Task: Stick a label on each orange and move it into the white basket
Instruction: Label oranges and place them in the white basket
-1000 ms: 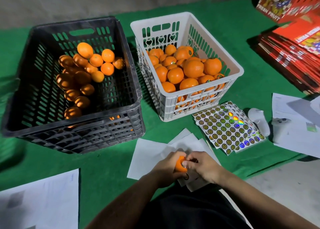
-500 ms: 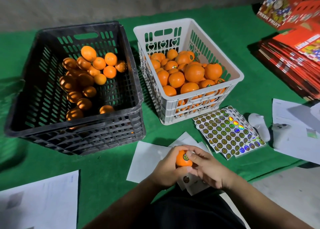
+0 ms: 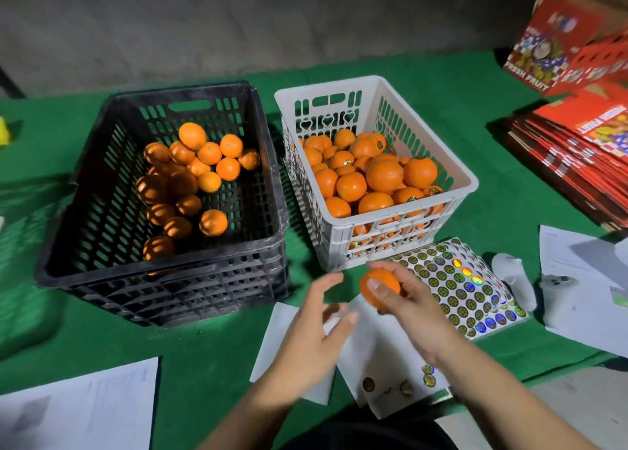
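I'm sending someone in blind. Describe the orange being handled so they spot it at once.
Find the white basket on the green cloth. Just in front of its near wall, over the sticker sheets, the right hand grips one orange. It is the only orange outside both crates.

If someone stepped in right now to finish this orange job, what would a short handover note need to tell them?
Right hand grips one orange in front of the white basket; no label shows on it from this angle.
Left hand is open and holds nothing.
The white basket is already well filled with oranges, several showing labels.
The black crate holds a pile of oranges not yet moved.
The sticker sheets lie right of the hands.
Left to do: drop this orange in, then label and move the rest.
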